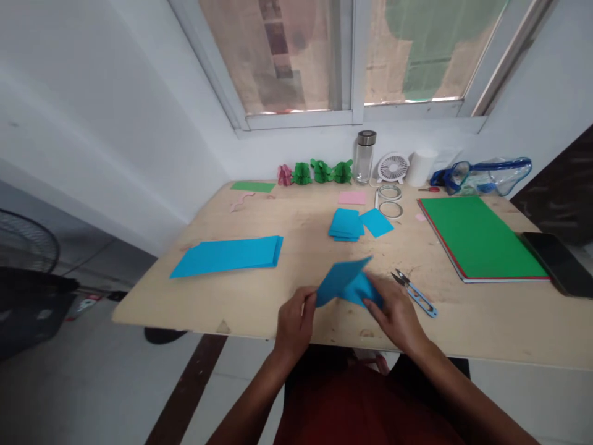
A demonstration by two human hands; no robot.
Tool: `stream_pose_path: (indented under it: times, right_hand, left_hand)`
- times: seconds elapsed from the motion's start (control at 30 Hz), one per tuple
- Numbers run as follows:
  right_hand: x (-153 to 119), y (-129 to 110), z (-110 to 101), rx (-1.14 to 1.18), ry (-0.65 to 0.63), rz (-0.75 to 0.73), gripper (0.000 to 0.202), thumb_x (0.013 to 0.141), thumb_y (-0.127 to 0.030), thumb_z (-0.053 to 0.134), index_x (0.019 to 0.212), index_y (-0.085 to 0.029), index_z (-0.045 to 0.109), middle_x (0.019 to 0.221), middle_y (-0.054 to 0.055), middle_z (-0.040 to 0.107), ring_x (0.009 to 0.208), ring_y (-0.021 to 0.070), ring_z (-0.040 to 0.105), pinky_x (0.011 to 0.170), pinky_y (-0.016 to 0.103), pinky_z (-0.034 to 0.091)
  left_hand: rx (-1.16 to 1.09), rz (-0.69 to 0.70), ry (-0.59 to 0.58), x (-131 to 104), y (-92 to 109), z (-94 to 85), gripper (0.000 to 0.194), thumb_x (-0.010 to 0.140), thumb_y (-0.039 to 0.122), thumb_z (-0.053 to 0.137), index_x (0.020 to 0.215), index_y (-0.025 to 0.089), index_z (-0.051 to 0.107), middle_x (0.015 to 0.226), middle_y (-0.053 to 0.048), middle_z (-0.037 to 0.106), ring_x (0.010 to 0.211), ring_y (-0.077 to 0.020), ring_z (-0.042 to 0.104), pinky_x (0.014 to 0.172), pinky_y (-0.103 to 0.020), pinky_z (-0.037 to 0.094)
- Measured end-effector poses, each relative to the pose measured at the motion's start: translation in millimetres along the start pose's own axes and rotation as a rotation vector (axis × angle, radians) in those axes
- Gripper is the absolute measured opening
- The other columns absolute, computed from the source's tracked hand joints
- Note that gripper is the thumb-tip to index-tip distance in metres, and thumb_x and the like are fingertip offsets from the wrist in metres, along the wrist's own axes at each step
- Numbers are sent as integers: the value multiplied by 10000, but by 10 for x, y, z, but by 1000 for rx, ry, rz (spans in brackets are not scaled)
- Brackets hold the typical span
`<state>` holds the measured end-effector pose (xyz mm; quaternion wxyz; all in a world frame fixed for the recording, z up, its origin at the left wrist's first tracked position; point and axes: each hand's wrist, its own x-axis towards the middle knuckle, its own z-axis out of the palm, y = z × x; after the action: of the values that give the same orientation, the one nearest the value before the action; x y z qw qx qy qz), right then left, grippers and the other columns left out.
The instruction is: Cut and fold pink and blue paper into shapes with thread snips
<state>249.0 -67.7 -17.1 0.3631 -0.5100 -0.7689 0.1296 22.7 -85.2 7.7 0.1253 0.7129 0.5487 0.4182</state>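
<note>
Between my hands, just above the table's front part, is blue paper (341, 279) bent so that one part stands raised over the other. My left hand (296, 318) pinches its left edge between thumb and fingers. At the right, my right hand (393, 309) grips the lower part, thumb on top; some of its fingers are hidden behind the paper. Small blue paper squares (346, 224) lie stacked beyond my hands, with one loose blue square (377, 222) beside them. Blue-handled thread snips (416, 294) rest right of my right hand.
Long blue paper strips (227, 256) lie at the left of the wooden table (296, 216). Green sheets (482, 238) and a black phone (560, 262) lie at the right. Along the back stand folded green paper shapes (322, 172), a glass bottle (365, 159) and a small fan (393, 167).
</note>
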Motion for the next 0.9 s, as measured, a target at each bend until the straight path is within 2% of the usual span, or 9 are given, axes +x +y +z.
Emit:
stream_pose_path:
  times: [0.1,0.17,0.23,0.33,0.4,0.5,0.6,0.73,0.9]
  right_hand:
    - [58,-106,-141,433,-37,233,434,850,-419,565,1231,-212,573,1102,99,689,694,167,671,630,317,556]
    - [49,-164,-273,553,-144,308,258,839,-418,582,860,-197,712,819,54,734,533,136,631,519,261,527]
    - [-14,-202,-426,540,-116,357,281,818,-395,616,631,-200,692,591,27,690,515,150,633,491,239,513]
    - [-197,-211,-662,522,47,301,161,808,-351,632,821,-229,737,867,58,748,816,215,700,708,294,562]
    - [-348,-193,-795,494,94,235,149,804,-314,641,903,-255,736,955,56,742,927,231,685,789,310,553]
    - [-557,-159,-917,452,103,213,164,815,-273,631,950,-279,725,980,43,735,952,223,680,796,285,550]
    - [-686,-132,-936,425,135,260,171,835,-258,602,962,-279,715,995,35,728,953,208,680,791,255,548]
    - [-691,-111,-876,397,162,286,189,845,-228,580,985,-275,697,1015,28,720,967,193,673,791,239,542]
    - [-569,-67,-764,355,115,133,264,845,-201,552,1079,-260,658,1108,58,689,1021,218,652,838,312,536]
  left_hand:
    - [-136,175,-77,-158,47,-9,188,914,167,406,980,196,580,953,-45,695,875,-147,655,767,-256,512]
    - [-198,249,-121,-194,36,-12,202,911,157,411,1016,200,578,997,-54,694,930,-155,648,805,-276,517]
    - [-197,273,-155,-168,1,4,253,922,179,391,1112,199,557,1049,-68,681,977,-167,637,826,-300,521]
    - [-51,285,-179,-46,-65,124,322,937,213,371,1231,189,501,1128,-86,654,1051,-188,609,872,-347,512]
    - [100,413,-223,49,-103,271,285,924,213,419,1175,169,546,1141,-106,647,1091,-222,588,907,-390,495]
    - [287,670,-300,163,-142,506,219,912,154,439,1033,159,621,1133,-118,647,1097,-254,581,894,-423,485]
    - [377,782,-342,266,-169,664,207,912,137,443,1002,145,629,1074,-115,659,1031,-241,607,827,-386,505]
    - [377,711,-278,432,-186,790,187,903,134,453,937,137,637,971,-106,679,930,-228,630,782,-372,519]
    - [295,518,-194,414,-158,754,225,907,159,429,1006,163,630,1002,-104,682,962,-219,628,814,-383,531]
